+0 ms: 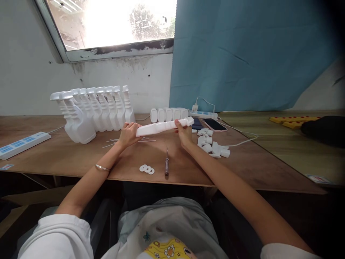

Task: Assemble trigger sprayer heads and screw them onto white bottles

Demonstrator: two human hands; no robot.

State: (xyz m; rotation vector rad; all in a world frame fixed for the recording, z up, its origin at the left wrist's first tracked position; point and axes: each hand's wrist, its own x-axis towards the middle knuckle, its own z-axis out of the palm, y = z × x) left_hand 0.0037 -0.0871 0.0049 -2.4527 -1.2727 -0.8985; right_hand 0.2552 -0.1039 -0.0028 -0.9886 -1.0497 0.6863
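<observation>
A white plastic spray bottle [161, 127] lies on its side in the air above the wooden table [81, 158], held between both hands. My left hand [128, 133] grips its wide base end. My right hand [183, 133] holds its neck end, fingers wrapped round it. Below the bottle on the table lie a screwdriver [166, 163], three white discs [147, 168] and several thin white tubes [126, 141].
A row of upright white spray bottles [91, 111] stands at the back left, more bottles [168, 114] lie at the back centre. White trigger caps [211, 144] are heaped at the right beside two phones [215, 124] and a power strip [202, 114]. Another power strip [21, 142] is at the far left.
</observation>
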